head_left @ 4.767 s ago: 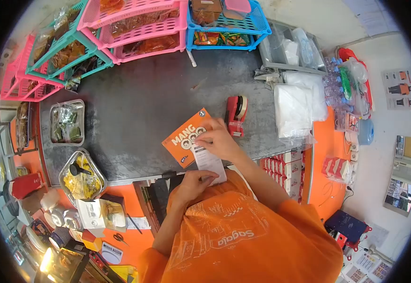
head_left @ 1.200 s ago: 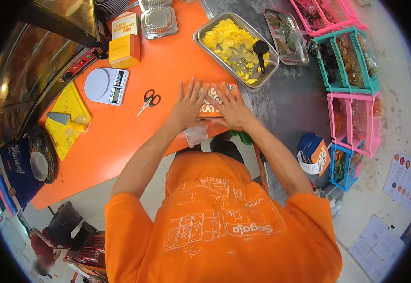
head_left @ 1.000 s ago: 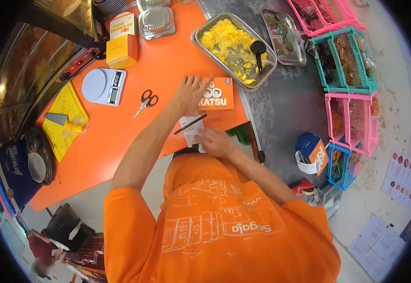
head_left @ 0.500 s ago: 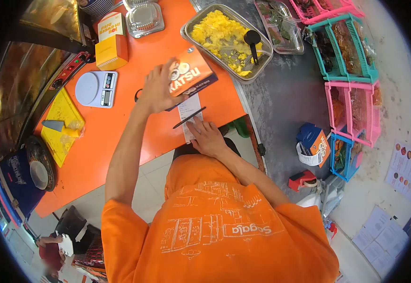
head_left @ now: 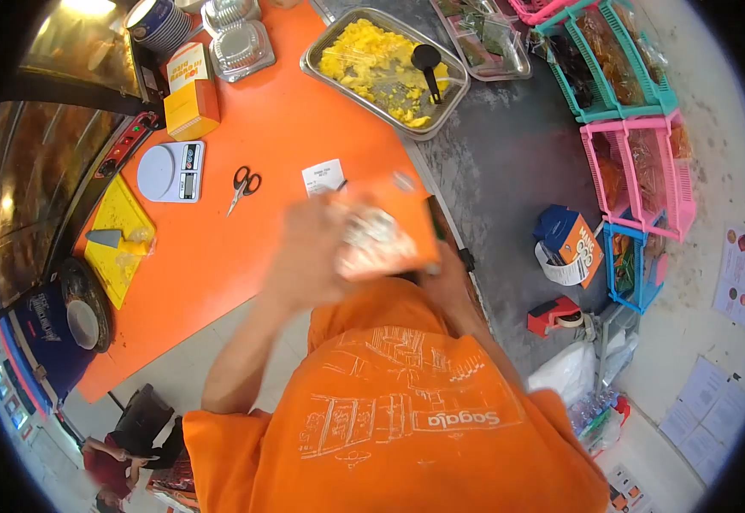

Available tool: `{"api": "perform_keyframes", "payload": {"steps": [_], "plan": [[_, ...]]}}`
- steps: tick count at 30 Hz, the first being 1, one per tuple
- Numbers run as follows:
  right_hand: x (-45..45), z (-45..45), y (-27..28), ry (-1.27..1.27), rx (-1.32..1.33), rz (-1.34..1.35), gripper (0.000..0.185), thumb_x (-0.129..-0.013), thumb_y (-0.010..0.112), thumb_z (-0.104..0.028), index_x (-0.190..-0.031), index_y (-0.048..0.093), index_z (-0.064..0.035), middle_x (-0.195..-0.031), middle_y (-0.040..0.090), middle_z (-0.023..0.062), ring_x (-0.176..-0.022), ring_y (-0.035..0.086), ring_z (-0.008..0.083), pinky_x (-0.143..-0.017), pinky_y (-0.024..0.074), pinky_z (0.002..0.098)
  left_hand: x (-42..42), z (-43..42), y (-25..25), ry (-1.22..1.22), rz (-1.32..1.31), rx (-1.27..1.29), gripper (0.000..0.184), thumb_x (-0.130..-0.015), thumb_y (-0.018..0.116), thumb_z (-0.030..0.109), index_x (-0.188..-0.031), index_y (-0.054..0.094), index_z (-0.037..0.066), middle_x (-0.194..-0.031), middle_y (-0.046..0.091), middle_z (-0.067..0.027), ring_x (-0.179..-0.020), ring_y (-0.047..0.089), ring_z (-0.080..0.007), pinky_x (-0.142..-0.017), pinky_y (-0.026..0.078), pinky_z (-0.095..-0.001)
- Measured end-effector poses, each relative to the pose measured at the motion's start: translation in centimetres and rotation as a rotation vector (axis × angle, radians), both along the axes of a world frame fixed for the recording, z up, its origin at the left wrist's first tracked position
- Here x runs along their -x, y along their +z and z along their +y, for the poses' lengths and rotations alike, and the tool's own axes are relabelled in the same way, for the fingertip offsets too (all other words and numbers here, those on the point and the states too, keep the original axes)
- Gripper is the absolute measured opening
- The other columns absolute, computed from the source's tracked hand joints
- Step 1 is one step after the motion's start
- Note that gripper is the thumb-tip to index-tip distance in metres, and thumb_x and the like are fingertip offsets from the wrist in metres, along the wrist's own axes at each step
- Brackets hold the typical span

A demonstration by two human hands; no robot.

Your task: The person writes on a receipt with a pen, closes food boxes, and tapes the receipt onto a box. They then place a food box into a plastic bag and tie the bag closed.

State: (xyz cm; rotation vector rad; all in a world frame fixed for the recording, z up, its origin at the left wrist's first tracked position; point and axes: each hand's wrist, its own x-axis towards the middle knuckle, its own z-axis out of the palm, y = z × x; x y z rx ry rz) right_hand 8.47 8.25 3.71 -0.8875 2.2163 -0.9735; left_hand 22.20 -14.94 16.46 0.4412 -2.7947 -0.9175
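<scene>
Orange box moved down from upper middle to frame centre, near shirt. Left grip grasping its left side; right grip half hidden, hold cannot tell. Risk: quick motion near tabletop edge could let box slip.

Orange bench, smooth top; dark grey bench, scuffed, meets its right edge, metal trim along the join. Glass-fronted cabinet, amber glow, along orange bench's left edge; bright light above it. Pale wall, marked, past grey bench's right edge; papers on it. Light floor below orange bench's near edge.
</scene>
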Motion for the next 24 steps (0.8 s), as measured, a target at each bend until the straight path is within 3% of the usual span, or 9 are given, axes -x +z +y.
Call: {"api": "perform_keyframes", "payload": {"steps": [2,4,6,8,9,11,17,21,24], "plan": [[1.9,8.8,-0.3,-0.457,0.187,-0.007,0.029,-0.082,0.068,-0.007,-0.110,0.062,-0.0016,-0.105,0.066,0.0111,-0.095,0.062,0.0181,-0.084,0.0498,0.0315,3.4,6.9,-1.6,-0.179,-0.023,-0.084,0.082,-0.061,0.079,0.026,-0.137,0.046,0.022,-0.118,0.045,-0.0215,-0.111,0.045,-0.0395,-0.094,0.034,-0.0526],[4.2,16.8,0.6,-0.935,0.230,0.472,0.011,-0.086,0.060,-0.002,-0.096,0.062,0.0013,-0.098,0.065,0.0112,-0.091,0.062,0.0231,-0.082,0.0503,0.0314,7.9,13.7,-5.4,-0.302,0.102,-0.084,0.085,-0.061,0.079,0.031,-0.138,0.044,0.024,-0.117,0.046,-0.0224,-0.107,0.045,-0.0395,-0.085,0.035,-0.0486],[6.2,26.1,0.7,-1.178,0.048,0.904,0.022,-0.092,0.056,-0.010,-0.111,0.053,0.0011,-0.090,0.061,0.0127,-0.082,0.063,0.0248,-0.075,0.0508,0.0342,12.0,19.4,-7.9,-0.442,0.021,0.035,0.082,-0.066,0.077,0.036,-0.139,0.041,0.024,-0.124,0.046,-0.0264,-0.115,0.044,-0.0399,-0.095,0.032,-0.0513],[6.3,33.3,-0.1,-1.360,-0.868,1.087,0.035,-0.095,0.056,-0.026,-0.117,0.049,-0.0001,-0.089,0.059,0.0124,-0.071,0.063,0.0235,-0.064,0.0518,0.0311,15.0,24.4,-11.4,-0.494,0.035,0.132,0.083,-0.066,0.077,0.038,-0.140,0.041,0.024,-0.128,0.045,-0.0271,-0.117,0.043,-0.0397,-0.097,0.031,-0.0523],[6.5,35.2,-0.7,-1.380,-0.866,1.072,0.035,-0.095,0.056,-0.026,-0.117,0.049,-0.0001,-0.089,0.059,0.0124,-0.071,0.063,0.0235,-0.064,0.0518,0.0311,16.3,26.4,-13.0,-0.569,-0.016,0.244,0.084,-0.067,0.076,0.041,-0.140,0.039,0.025,-0.134,0.041,-0.0264,-0.124,0.038,-0.0410,-0.103,0.024,-0.0549],[6.8,38.0,-1.7,-1.569,-0.118,-0.150,0.042,-0.094,0.056,-0.038,-0.114,0.052,-0.0014,-0.094,0.059,0.0106,-0.066,0.064,0.0230,-0.054,0.0507,0.0290,17.6,28.9,-15.0,-0.647,-0.068,0.366,0.085,-0.067,0.075,0.044,-0.141,0.037,0.027,-0.141,0.037,-0.0257,-0.131,0.032,-0.0423,-0.110,0.017,-0.0576],[7.5,36.7,-2.8,-1.495,0.381,-0.597,0.045,-0.091,0.061,-0.036,-0.123,0.054,-0.0060,-0.105,0.062,0.0073,-0.069,0.064,0.0224,-0.054,0.0522,0.0286,19.1,32.8,-15.7,-0.627,0.031,0.284,0.084,-0.069,0.072,0.051,-0.140,0.040,0.020,-0.148,0.029,-0.0265,-0.142,0.016,-0.0441,-0.115,0.004,-0.0597],[7.3,38.4,-3.5,-1.383,0.643,-0.819,0.042,-0.092,0.060,-0.027,-0.125,0.052,-0.0023,-0.122,0.055,0.0154,-0.107,0.059,0.0379,-0.091,0.0494,0.0477,20.5,35.0,-18.4,-0.552,0.086,0.066,0.091,-0.064,0.074,0.054,-0.130,0.044,0.000,-0.143,0.033,-0.0289,-0.138,0.021,-0.0468,-0.115,0.009,-0.0585],[2.7,36.6,-3.6,-1.339,0.890,-0.449,0.025,-0.094,0.058,-0.018,-0.108,0.060,0.0028,-0.109,0.060,0.0149,-0.103,0.061,0.0257,-0.091,0.0508,0.0393,21.2,35.7,-17.1,-0.565,0.064,0.082,0.085,-0.058,0.084,0.037,-0.124,0.046,0.000,-0.139,0.037,-0.0266,-0.133,0.030,-0.0456,-0.113,0.017,-0.0571]]}}
